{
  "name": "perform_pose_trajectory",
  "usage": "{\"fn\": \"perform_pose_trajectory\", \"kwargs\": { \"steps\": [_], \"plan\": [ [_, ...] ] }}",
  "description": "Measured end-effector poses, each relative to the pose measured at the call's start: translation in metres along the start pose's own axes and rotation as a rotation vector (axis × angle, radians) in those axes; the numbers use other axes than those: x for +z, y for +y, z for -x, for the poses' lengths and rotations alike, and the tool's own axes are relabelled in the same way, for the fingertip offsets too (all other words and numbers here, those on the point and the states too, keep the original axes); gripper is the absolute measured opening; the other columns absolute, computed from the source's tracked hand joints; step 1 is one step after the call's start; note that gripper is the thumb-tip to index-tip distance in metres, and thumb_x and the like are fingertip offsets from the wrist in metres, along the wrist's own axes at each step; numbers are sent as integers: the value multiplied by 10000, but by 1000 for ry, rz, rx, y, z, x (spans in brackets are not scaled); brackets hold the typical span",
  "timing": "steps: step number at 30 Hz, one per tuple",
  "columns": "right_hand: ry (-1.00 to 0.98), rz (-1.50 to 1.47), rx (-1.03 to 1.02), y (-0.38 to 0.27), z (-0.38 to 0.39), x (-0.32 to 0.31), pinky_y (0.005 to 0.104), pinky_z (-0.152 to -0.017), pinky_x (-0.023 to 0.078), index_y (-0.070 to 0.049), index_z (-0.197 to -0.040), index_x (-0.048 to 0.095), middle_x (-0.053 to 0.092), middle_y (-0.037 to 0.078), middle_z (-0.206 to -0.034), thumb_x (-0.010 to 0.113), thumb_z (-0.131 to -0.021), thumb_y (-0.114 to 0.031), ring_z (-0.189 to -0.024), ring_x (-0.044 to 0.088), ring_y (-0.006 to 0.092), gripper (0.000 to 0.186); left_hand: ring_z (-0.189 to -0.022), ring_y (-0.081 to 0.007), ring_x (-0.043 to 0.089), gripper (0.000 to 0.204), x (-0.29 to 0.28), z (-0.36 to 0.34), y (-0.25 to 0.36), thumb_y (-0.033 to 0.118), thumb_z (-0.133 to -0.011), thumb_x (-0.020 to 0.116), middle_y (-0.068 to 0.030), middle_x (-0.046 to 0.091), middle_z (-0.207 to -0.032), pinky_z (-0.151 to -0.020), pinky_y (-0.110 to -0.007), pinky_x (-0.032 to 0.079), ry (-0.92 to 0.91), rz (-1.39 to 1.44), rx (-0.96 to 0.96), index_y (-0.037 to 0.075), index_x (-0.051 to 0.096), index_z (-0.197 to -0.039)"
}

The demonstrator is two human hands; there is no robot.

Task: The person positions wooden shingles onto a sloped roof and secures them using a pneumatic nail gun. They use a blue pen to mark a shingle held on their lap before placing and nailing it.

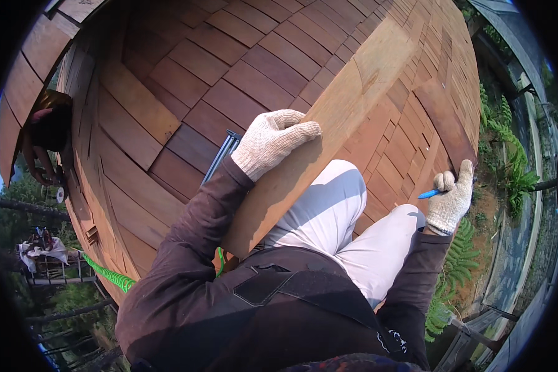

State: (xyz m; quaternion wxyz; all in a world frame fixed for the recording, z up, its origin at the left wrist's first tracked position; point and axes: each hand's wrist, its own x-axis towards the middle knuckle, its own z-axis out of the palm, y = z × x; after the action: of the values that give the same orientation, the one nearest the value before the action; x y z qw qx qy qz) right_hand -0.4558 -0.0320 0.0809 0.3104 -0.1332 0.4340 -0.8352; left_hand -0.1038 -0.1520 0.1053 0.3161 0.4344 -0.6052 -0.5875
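My left hand (pixel 273 141), in a white knit glove, is closed on the edge of a long wooden board (pixel 359 87). The board slants from my lap up across the shingled roof (pixel 254 68). My right hand (pixel 451 199), gloved too, is off to the right with a blue pen (pixel 428 194) held in its curled fingers. Its index finger points out to the lower end of a dark reddish-brown plank (pixel 443 118); whether it touches is hard to tell. Beside my left wrist lies a narrow metal tool (pixel 222 156), partly hidden by my arm.
A green coiled hose (pixel 108 273) runs over the roof's left edge. Another person (pixel 51 127) is at the far left, partly behind shingles. Ferns (pixel 459 257) and a wooden walkway (pixel 521 242) lie below on the right. My bent knees (pixel 341 186) rest on the slope.
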Motion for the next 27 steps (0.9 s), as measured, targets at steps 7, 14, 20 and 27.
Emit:
{"fn": "perform_pose_trajectory", "kwargs": {
  "steps": [7, 14, 20, 27],
  "plan": [
    [-78, 372, 80, 53, -13, -9, 245, -467, 282, -107, -1015, 612, 443, -56, -718, 711, -1010, -232, -504, 335, 52, 159, -882, -109, 672, 431, -115, 53, 3, 381, -944, 746, -53, 753, -951, -822, -296, 547, 496, -324, 14, -23, 756, -1096],
    [-66, 372, 81, 58, -30, -31, 236, -469, 276, -62, -1017, 619, 433, -43, -735, 680, -1030, -198, -509, 325, 53, 149, -969, -152, 696, 485, -250, 141, 9, 405, -974, 685, -112, 766, -1065, -899, -298, 529, 881, -586, 32, -35, 741, -1170],
    [-81, 458, 54, 56, -22, -22, 241, -472, 285, -96, -1061, 626, 435, -64, -737, 698, -1017, -253, -517, 348, 48, 178, -978, -148, 676, 504, -406, 181, -18, 358, -976, 694, -89, 741, -1102, -882, -282, 518, 1092, -237, 13, -76, 703, -1232],
    [-76, 493, 55, 51, -19, -28, 241, -472, 291, -128, -1029, 612, 422, -72, -716, 718, -999, -290, -515, 364, 45, 196, -1240, -349, 651, 527, -520, 159, -97, 421, -989, 528, -216, 702, -1295, -1061, -399, 482, 1059, -1107, -508, 23, 704, -1286]
  ]
}}
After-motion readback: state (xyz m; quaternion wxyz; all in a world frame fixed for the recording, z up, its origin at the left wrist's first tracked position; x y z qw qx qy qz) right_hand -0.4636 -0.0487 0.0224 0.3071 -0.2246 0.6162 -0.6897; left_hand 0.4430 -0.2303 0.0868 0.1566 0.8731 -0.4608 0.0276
